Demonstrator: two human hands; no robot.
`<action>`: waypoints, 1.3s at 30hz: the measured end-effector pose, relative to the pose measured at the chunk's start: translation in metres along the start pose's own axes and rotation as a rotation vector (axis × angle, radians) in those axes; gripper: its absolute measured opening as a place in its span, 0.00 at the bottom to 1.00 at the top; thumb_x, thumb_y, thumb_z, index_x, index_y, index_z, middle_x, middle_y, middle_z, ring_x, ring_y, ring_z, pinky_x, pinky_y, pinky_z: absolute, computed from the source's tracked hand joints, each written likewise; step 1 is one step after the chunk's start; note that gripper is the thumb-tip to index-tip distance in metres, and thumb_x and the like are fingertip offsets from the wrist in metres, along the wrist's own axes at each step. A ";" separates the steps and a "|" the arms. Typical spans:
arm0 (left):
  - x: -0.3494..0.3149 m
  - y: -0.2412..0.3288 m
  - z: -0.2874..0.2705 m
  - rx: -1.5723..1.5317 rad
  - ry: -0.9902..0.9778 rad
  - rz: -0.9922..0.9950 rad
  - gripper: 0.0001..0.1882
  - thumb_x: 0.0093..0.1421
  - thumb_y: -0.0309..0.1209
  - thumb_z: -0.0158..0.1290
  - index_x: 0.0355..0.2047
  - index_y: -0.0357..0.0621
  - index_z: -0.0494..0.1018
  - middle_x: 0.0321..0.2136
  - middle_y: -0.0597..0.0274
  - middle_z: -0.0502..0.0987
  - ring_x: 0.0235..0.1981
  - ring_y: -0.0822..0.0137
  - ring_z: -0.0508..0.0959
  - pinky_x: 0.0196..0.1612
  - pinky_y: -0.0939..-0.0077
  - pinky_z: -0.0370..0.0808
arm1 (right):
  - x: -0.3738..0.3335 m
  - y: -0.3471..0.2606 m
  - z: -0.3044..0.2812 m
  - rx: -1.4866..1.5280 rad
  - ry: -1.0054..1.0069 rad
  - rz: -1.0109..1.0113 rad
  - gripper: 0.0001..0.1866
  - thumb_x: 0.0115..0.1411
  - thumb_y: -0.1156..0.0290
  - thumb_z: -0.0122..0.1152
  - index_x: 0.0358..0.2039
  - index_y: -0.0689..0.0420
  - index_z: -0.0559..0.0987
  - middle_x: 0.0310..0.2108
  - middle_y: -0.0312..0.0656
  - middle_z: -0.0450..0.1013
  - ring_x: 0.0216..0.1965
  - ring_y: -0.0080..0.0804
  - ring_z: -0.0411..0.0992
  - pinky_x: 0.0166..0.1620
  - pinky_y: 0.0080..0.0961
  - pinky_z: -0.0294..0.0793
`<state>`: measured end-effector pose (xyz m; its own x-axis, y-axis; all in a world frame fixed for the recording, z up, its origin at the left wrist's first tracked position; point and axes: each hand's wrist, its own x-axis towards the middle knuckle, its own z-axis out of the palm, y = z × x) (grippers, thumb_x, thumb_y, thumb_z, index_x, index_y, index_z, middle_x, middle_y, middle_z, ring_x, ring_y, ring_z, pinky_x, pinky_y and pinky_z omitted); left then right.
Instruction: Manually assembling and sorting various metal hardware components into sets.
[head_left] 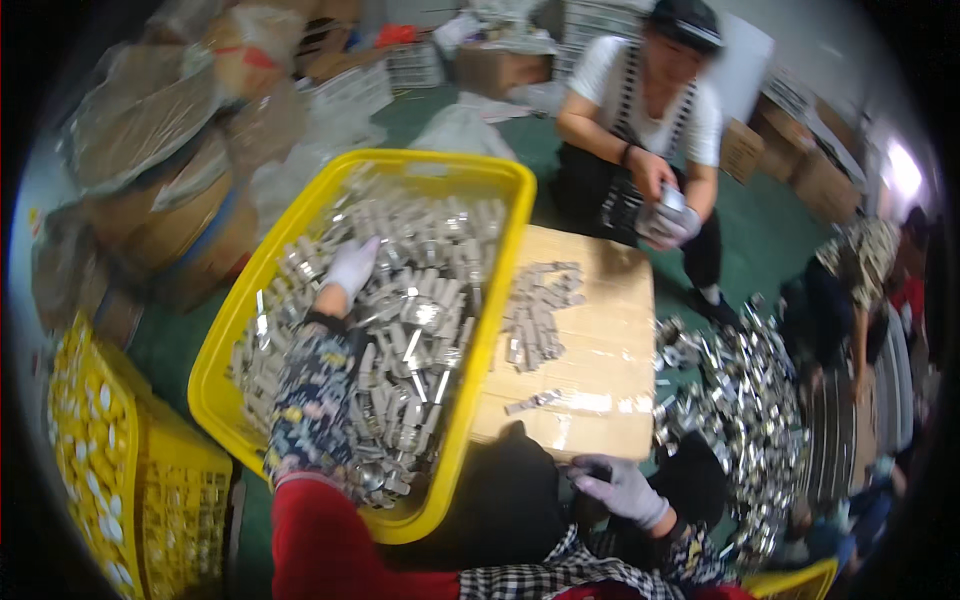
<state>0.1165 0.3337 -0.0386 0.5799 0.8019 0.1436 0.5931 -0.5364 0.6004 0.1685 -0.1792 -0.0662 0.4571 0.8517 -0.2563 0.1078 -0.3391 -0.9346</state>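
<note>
My left hand [352,268], in a pale glove, reaches into a large yellow bin [204,375] heaped with small metal pieces. Its fingers are stretched out over the heap, and nothing shows in them. The pieces [410,300] look like shiny clips or buckles with grey strips, too small to make out. Near my knees, just below the front edge of a cardboard sheet [610,350], my right hand [620,490] hovers with thumb and fingers apart, with nothing clearly in it. A cluster of the same pieces [540,320] lies on the cardboard, with one or two [533,403] closer to me.
A person [650,120] crouches across from me, holding something small and shiny. Loose metal pieces [740,410] cover the floor at right. A yellow basket [180,500] of yellow and white items stands at left. Boxes and plastic-wrapped bundles [150,130] crowd the back left.
</note>
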 end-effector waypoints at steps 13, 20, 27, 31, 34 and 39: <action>-0.131 0.226 0.084 -0.553 -0.584 0.108 0.26 0.57 0.50 0.47 0.44 0.39 0.70 0.21 0.66 0.72 0.18 0.78 0.69 0.19 0.85 0.65 | -0.141 -0.026 -0.072 -0.284 0.594 -0.118 0.17 0.50 0.62 0.57 0.37 0.61 0.75 0.29 0.49 0.74 0.34 0.46 0.73 0.39 0.30 0.72; -0.117 0.292 0.192 -0.790 -0.772 -0.041 0.44 0.52 0.68 0.34 0.43 0.34 0.69 0.30 0.57 0.75 0.29 0.66 0.74 0.30 0.74 0.72 | -0.165 0.018 -0.072 -0.289 0.906 -0.324 0.08 0.44 0.70 0.59 0.26 0.59 0.77 0.23 0.45 0.73 0.25 0.41 0.72 0.30 0.30 0.71; -0.091 0.333 0.219 -0.874 -1.002 -0.478 0.50 0.45 0.75 0.30 0.43 0.39 0.70 0.34 0.56 0.74 0.34 0.60 0.72 0.35 0.68 0.68 | -0.177 0.037 -0.084 -0.183 0.951 -0.327 0.06 0.46 0.71 0.57 0.24 0.58 0.76 0.22 0.43 0.72 0.24 0.39 0.72 0.29 0.30 0.71; -0.075 0.337 0.236 -0.928 -1.127 -0.445 0.36 0.48 0.68 0.41 0.33 0.46 0.73 0.17 0.69 0.70 0.18 0.71 0.69 0.18 0.81 0.62 | -0.176 0.038 -0.091 -0.097 0.963 -0.340 0.07 0.50 0.70 0.55 0.26 0.60 0.75 0.22 0.43 0.73 0.24 0.37 0.72 0.30 0.28 0.70; -0.081 0.337 0.244 -0.802 -0.993 -0.384 0.23 0.50 0.57 0.51 0.28 0.50 0.72 0.14 0.73 0.68 0.14 0.76 0.66 0.13 0.86 0.58 | -0.175 0.036 -0.094 -0.066 0.951 -0.329 0.07 0.51 0.69 0.55 0.26 0.60 0.75 0.23 0.43 0.73 0.25 0.37 0.72 0.31 0.28 0.70; -0.113 0.334 0.244 -0.737 -0.857 -0.290 0.12 0.52 0.42 0.57 0.26 0.49 0.71 0.16 0.72 0.69 0.14 0.78 0.66 0.13 0.87 0.57 | -0.175 0.037 -0.093 -0.144 0.992 -0.366 0.04 0.51 0.74 0.54 0.26 0.60 0.73 0.22 0.42 0.72 0.23 0.31 0.71 0.28 0.24 0.71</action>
<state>0.3848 0.0001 -0.0462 0.8300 0.2786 -0.4832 0.4605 0.1466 0.8755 0.1743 -0.3778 -0.0335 0.8831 0.2277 0.4103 0.4580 -0.2280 -0.8592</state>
